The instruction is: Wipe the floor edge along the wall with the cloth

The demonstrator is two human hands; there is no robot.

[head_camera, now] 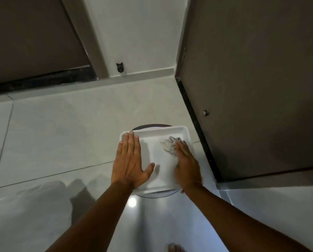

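Pale glossy floor tiles [61, 135] fill the middle of the frame, meeting a white wall [134, 33] with a grey skirting strip [143, 75] at the upper centre and a brown door [261, 88] at the right. Near the centre a shallow white rectangular tray [157, 132] sits on a dark round object [148, 126]. Left hand [129, 164] lies flat on the tray, fingers spread and released. Right hand [186, 162] presses a crumpled white-grey cloth [169, 145] into the tray; whether its fingers grip it I cannot tell. Leaning on the tray could tip it off its round support.
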